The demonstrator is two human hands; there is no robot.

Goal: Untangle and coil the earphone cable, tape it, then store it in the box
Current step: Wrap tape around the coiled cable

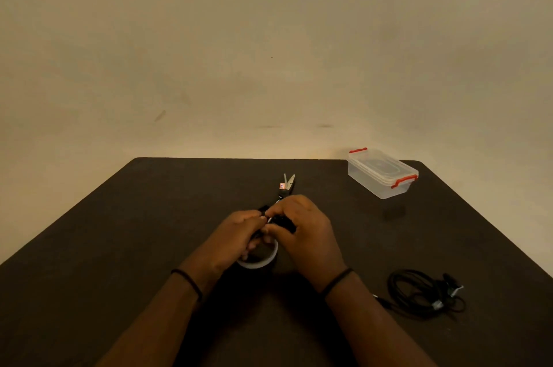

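A roll of black tape (263, 260) with a white core stands at the table's middle. My left hand (236, 239) grips the roll, with fingers curled into its core. My right hand (305, 232) pinches the black tape end (282, 221) just above the roll, fingertips meeting those of the left hand. The black earphone cable (425, 292) lies in a loose coil on the table at the right, apart from both hands. A clear plastic box (381, 173) with red clips stands shut at the back right corner.
Scissors (287, 184) lie just behind my hands, blades pointing away, handles hidden by my fingers. The dark table (119, 232) ends at a beige wall behind. A black band sits on each wrist.
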